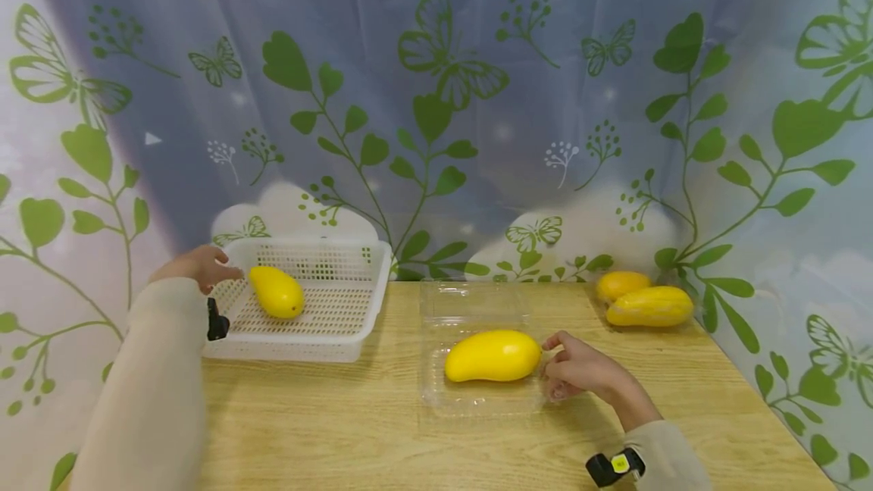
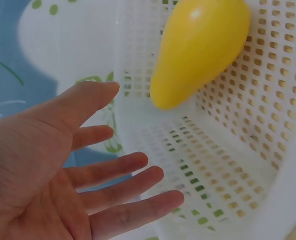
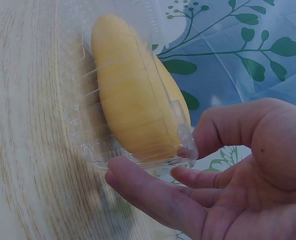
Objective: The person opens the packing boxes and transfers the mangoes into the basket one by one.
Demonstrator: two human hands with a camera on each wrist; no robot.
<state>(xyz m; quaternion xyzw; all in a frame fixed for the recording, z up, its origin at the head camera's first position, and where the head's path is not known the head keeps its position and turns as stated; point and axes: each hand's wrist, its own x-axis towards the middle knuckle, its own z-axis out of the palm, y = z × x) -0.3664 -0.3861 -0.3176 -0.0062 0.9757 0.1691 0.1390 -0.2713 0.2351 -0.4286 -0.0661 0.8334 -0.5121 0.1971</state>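
A yellow mango (image 1: 494,355) lies in an opened clear plastic clamshell box (image 1: 477,404), its lid folded back toward the curtain. My right hand (image 1: 578,367) pinches the right edge of that box. In the right wrist view the thumb is at the rim, and the fingers (image 3: 153,192) curl below the wall. To the left, another yellow mango (image 1: 278,292) sits inside a white perforated basket (image 1: 371,309). My left hand (image 1: 194,267) is over the basket's left rim, apart from the mango. In the left wrist view its fingers (image 2: 120,187) are spread, holding nothing.
Two yellow fruits, one a wrapped mango (image 1: 651,306) and the other partly behind it (image 1: 622,284), lie at the table's back right. A patterned curtain (image 1: 436,97) hangs directly behind the wooden table (image 1: 327,415). The basket stands at the back left.
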